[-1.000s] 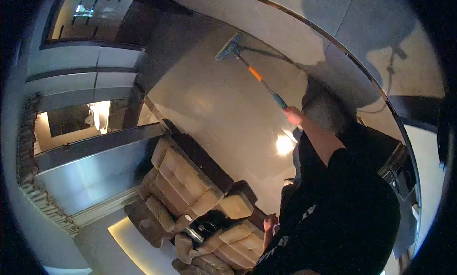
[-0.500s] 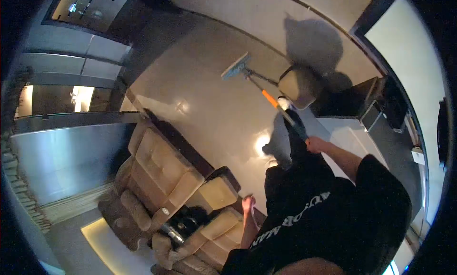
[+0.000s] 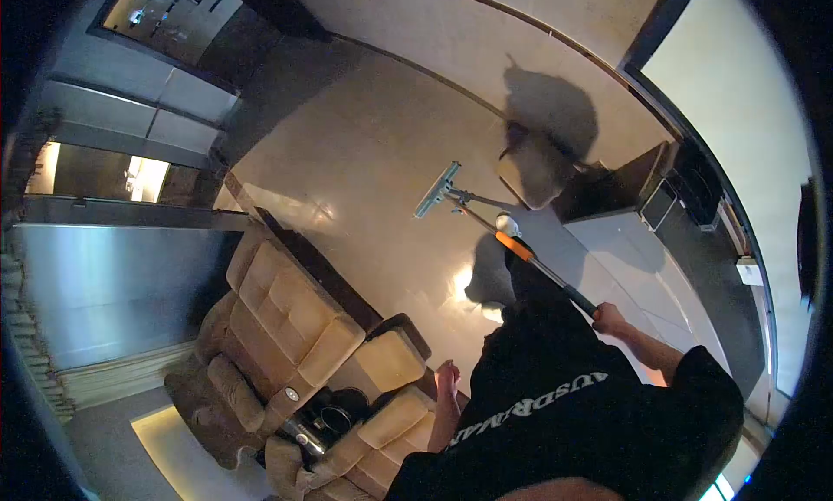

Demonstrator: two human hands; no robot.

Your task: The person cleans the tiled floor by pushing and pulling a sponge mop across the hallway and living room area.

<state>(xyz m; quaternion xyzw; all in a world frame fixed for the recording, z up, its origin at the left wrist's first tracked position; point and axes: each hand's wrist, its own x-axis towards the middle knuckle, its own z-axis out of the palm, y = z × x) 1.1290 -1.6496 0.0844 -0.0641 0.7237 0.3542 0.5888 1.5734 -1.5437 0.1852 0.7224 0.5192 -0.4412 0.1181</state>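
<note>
Hands since half a second ago: my right hand [image 3: 609, 320] has drawn back toward my body.
Mop [image 3: 515, 246]: head on the floor [image 3: 364, 145], nearer my white shoe [image 3: 508, 225] than before.
Shirt [image 3: 599, 436] lettering: pale upside-down capitals, roughly "AUSDRMAN", some unclear.
Right grip: fingers closed round the handle's upper end, forearm slanting inward.
Left hand [image 3: 447, 377]: curled beside the tan cushion [image 3: 388, 360]; can't tell whether it holds anything.
</note>
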